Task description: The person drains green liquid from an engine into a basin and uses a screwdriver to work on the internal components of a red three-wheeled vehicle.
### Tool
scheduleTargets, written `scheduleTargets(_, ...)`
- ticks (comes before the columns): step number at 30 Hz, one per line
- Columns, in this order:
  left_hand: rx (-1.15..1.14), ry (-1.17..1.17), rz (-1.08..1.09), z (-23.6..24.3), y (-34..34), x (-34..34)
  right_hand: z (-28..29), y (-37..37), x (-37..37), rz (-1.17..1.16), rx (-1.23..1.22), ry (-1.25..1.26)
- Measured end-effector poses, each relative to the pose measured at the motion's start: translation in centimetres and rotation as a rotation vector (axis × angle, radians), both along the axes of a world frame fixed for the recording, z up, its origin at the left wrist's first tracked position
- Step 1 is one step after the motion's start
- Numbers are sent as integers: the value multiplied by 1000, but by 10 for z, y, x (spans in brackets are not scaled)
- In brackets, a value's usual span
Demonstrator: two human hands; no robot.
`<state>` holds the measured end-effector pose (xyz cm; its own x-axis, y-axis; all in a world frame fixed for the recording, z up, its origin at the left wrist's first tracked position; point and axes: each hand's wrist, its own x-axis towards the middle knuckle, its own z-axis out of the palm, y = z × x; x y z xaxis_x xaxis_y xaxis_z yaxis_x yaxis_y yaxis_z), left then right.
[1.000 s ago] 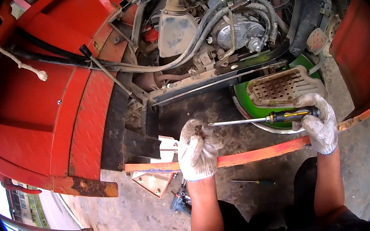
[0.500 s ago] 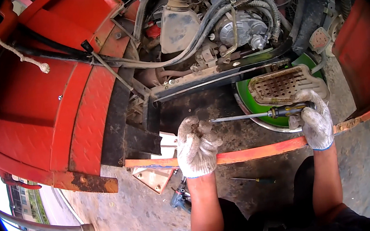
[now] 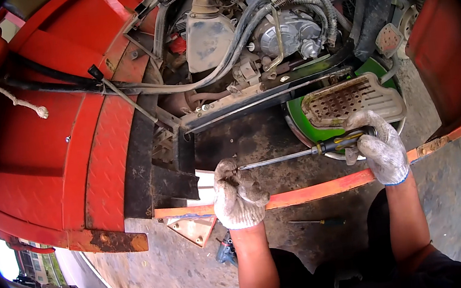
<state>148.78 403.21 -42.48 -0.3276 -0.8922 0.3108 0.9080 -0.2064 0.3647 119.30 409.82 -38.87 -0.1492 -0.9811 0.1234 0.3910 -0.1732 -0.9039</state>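
My right hand (image 3: 382, 149), in a white knitted glove, is closed around the dark handle of a screwdriver (image 3: 286, 158). The long metal shaft points left, and its tip meets or nearly meets the fingertips of my left hand (image 3: 240, 197). That hand wears a soiled glove too. Its fingers are curled together, and whatever they pinch is too small to make out. Both hands hover over an orange-red metal bar (image 3: 321, 187). Just beyond my right hand is a worn metal foot pedal (image 3: 351, 104) with holes, above a green basin (image 3: 302, 121).
An exposed engine (image 3: 286, 35) with hoses sits ahead, beside red body panels (image 3: 31, 144) on the left. On the floor lie another screwdriver (image 3: 324, 222), a blue-and-black power tool (image 3: 226, 251) and a whitish triangular panel (image 3: 194, 229). A rope end (image 3: 39, 112) hangs at the left.
The screwdriver has tilted, its tip lower and now at my left hand's fingers. Both hands have shifted slightly left and my left hand is lower. The whole view has turned a little.
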Motion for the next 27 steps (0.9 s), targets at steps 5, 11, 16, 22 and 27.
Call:
scheduleTargets(5,24,29,-32,1,2,2,3,1,0,25,32,42)
scheduleTargets(11,-1,42,-58,-2,1,5,-1,0,2,4,29,96)
scheduleTargets(16,-18,34,-71,-1,2,3,7,2,-2,25,184,156)
scheduleTargets(22,-77,51,-102,-9,0,6,4,-7,4,-15,204,153)
scheduleTargets(27,-19,-15,-32,-5,4,3,-4,-9,16,-132,-44,-174)
